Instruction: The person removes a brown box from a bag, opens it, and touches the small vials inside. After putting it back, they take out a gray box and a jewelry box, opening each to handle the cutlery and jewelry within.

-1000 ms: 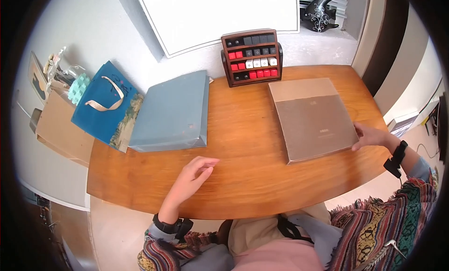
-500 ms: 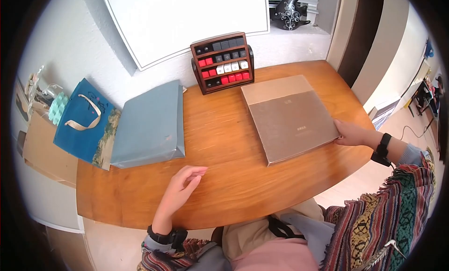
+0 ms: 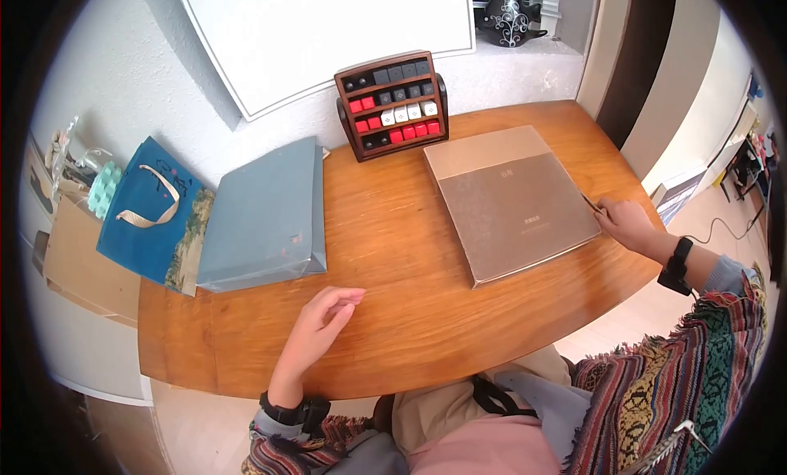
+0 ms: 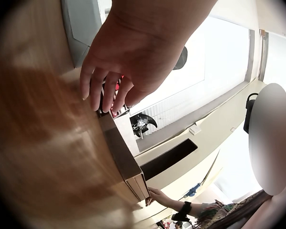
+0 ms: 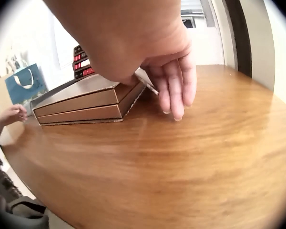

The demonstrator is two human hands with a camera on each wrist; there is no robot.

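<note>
A flat brown box [image 3: 512, 200] lies on the right half of the wooden table [image 3: 410, 311]. My right hand [image 3: 620, 218] is at the box's right edge, beside its near right corner. In the right wrist view the fingers [image 5: 175, 90] are straight, with their tips on the table right next to the box [image 5: 81, 102]; the thumb is hidden. My left hand [image 3: 328, 311] rests on the table near the front edge, fingers loosely curled and holding nothing. The left wrist view shows this hand [image 4: 109, 67] from below, with the box [image 4: 126, 162] beyond it.
A grey-blue paper bag [image 3: 262, 217] lies flat on the table's left side. A blue gift bag [image 3: 152, 209] and a kraft bag [image 3: 78, 258] lean off the left edge. A wooden rack of red, white and black cubes [image 3: 393, 104] stands at the back against the wall.
My right hand slid from the box's near right corner a little farther up its right edge. The left hand stayed where it was. The head view shifted slightly.
</note>
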